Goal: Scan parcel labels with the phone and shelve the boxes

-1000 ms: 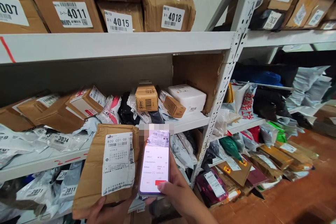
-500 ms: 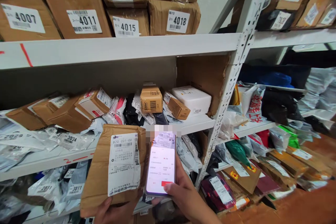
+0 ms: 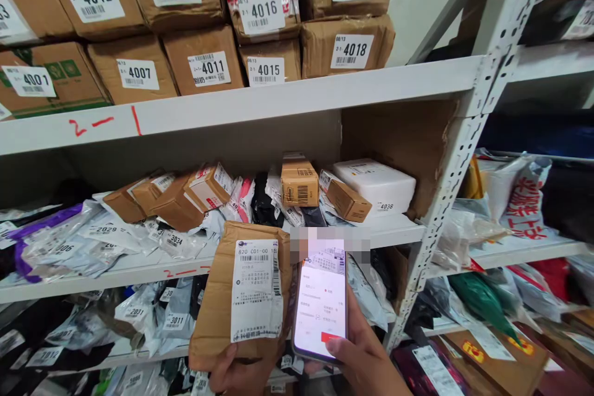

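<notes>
My left hand [image 3: 244, 368] grips the lower edge of a brown padded parcel [image 3: 218, 297], thumb in front and fingers behind. A white shipping label [image 3: 257, 291] covers the parcel's right part, facing me. Just to the right, my right hand [image 3: 366, 352] is wrapped round a smartphone [image 3: 320, 315]. Its thumb lies at a red button near the bottom of the lit screen. The screen shows a label picture on top and lines of text below. The phone stands close to the parcel's right edge, partly in front of the shelf.
Numbered cartons [image 3: 199, 65] fill the upper shelf [image 3: 278, 96]. On the middle shelf lie small boxes [image 3: 299, 180], bagged parcels [image 3: 106, 238] and a white foam box [image 3: 378, 182]. A perforated upright post [image 3: 464, 167] divides this rack from another, loaded with parcels.
The view has swung left, so more of the left cartons show and the shelves sit further right in the picture. Both hands still hold the parcel and the phone side by side.
</notes>
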`<state>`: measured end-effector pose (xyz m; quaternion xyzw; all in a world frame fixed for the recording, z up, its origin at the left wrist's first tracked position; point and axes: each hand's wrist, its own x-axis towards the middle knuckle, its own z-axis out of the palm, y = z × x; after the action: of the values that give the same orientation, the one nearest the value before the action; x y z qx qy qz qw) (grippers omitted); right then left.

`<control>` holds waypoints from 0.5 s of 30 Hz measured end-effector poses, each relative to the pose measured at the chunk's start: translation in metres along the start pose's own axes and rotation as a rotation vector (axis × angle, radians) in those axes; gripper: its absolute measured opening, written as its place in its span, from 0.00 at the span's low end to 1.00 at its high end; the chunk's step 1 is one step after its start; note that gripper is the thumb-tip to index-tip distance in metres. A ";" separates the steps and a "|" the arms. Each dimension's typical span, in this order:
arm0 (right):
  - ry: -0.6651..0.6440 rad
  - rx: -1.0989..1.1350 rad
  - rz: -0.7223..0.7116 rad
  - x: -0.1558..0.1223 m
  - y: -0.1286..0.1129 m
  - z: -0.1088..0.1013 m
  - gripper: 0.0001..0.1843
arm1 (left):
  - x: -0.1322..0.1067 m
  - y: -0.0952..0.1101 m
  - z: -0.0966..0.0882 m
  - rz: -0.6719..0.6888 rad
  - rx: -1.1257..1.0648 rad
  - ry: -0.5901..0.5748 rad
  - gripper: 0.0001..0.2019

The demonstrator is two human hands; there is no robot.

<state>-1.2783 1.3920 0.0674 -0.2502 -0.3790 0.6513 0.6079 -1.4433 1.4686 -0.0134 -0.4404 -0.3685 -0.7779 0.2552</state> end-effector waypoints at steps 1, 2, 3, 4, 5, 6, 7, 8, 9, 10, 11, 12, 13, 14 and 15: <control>-0.001 -0.003 0.001 0.000 0.000 0.000 0.62 | 0.006 0.004 0.002 0.035 0.000 0.010 0.29; -0.002 -0.004 0.001 0.000 0.000 0.000 0.62 | 0.010 0.008 0.004 0.053 0.009 -0.004 0.29; -0.002 -0.002 0.001 -0.001 0.000 0.000 0.62 | 0.014 0.011 0.005 0.065 0.027 -0.003 0.28; -0.001 0.002 0.004 -0.001 0.000 0.000 0.62 | 0.016 0.013 0.006 0.074 0.045 0.007 0.27; -0.001 0.006 0.006 -0.001 0.000 -0.001 0.62 | 0.017 0.014 0.007 0.075 0.059 0.014 0.27; 0.001 0.008 0.008 -0.001 0.001 -0.001 0.62 | 0.017 0.014 0.007 0.073 0.066 0.022 0.27; 0.002 0.010 0.010 -0.002 0.001 -0.002 0.62 | 0.016 0.014 0.006 0.072 0.066 0.029 0.27; 0.001 0.010 0.010 -0.002 0.002 -0.003 0.62 | 0.014 0.012 0.005 0.065 0.070 0.029 0.27; -0.001 0.009 0.009 -0.002 0.002 -0.004 0.62 | 0.012 0.011 0.004 0.051 0.077 0.012 0.28; -0.005 0.010 0.006 -0.002 0.002 -0.004 0.62 | 0.010 0.009 0.002 0.032 0.088 -0.004 0.29; -0.008 0.012 0.004 -0.002 0.003 -0.005 0.62 | 0.007 0.006 0.001 0.016 0.098 -0.014 0.30; -0.010 0.013 0.003 -0.002 0.003 -0.005 0.62 | 0.004 0.004 -0.001 0.010 0.106 -0.026 0.31; -0.010 0.012 0.002 -0.002 0.003 -0.005 0.62 | 0.001 0.002 -0.003 0.007 0.108 -0.038 0.32; -0.009 0.011 0.001 -0.003 0.003 -0.005 0.62 | -0.002 0.000 -0.004 0.000 0.109 -0.047 0.33; -0.007 0.010 0.000 -0.003 0.002 -0.005 0.61 | -0.004 -0.002 -0.005 -0.018 0.110 -0.064 0.34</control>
<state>-1.2755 1.3904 0.0621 -0.2452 -0.3778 0.6540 0.6078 -1.4451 1.4660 -0.0195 -0.4473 -0.4225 -0.7441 0.2602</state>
